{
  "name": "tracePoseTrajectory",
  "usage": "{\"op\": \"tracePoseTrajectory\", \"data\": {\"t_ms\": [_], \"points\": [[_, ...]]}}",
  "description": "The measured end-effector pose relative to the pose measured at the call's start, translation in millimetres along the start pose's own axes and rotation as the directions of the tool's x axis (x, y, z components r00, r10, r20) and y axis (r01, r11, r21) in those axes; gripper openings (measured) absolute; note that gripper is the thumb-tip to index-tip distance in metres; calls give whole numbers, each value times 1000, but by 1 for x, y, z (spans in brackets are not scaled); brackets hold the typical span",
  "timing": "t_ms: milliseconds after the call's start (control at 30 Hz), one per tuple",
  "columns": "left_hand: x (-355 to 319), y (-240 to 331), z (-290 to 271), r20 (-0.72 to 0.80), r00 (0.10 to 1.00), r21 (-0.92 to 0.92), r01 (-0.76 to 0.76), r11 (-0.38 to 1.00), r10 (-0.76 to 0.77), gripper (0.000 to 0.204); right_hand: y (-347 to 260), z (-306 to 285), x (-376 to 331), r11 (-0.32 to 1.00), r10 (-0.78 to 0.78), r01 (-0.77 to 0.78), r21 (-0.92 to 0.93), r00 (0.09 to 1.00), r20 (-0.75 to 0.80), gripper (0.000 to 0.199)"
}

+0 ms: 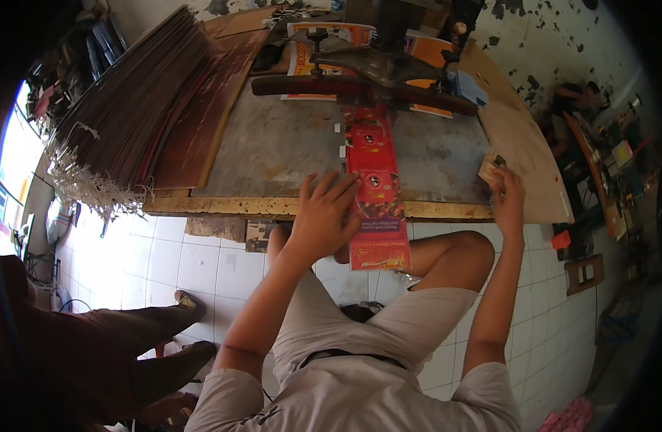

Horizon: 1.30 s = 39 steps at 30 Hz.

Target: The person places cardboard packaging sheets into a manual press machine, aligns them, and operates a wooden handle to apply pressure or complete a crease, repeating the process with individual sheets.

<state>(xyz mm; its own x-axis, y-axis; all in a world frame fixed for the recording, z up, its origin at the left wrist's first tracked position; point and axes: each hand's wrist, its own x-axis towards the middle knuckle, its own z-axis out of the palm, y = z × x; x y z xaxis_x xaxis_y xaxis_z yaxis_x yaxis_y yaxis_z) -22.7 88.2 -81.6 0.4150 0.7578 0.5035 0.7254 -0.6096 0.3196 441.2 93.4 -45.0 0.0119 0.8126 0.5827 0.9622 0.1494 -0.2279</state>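
Left hand flat with fingers spread, pressing long red printed card lying across front edge of worktable. Right hand at table edge, gripping small brown piece.

bare metal bench top left, cutter arm blocking rear

Left hand spread flat, fingers extended; right hand curled, arm outstretched.

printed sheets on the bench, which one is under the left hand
The long red printed strip running down the bench middle and overhanging its front edge; the left hand rests on it. The orange-and-white sheets lie at the back, untouched.
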Motion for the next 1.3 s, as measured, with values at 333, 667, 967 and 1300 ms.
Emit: {"op": "tracePoseTrajectory", "data": {"t_ms": [333, 667, 967, 1300], "points": [[10, -1, -5, 37, 999, 57, 23, 998, -25, 59, -153, 54, -10, 903, -333, 241, 357, 915, 225, 53], [24, -11, -5, 55, 998, 28, 40, 999, -41, 62, -163, 76, 2, 920, -292, 185, 345, 911, 290, 60], [24, -9, -6, 51, 997, 29, 53, 998, -54, 61, -168, 75, 3, 933, -289, 201, 297, 913, 289, 58], [27, -9, -3, 39, 998, 43, 54, 998, -56, 59, -169, 77, 4, 940, -269, 185, 288, 920, 285, 56]]}}
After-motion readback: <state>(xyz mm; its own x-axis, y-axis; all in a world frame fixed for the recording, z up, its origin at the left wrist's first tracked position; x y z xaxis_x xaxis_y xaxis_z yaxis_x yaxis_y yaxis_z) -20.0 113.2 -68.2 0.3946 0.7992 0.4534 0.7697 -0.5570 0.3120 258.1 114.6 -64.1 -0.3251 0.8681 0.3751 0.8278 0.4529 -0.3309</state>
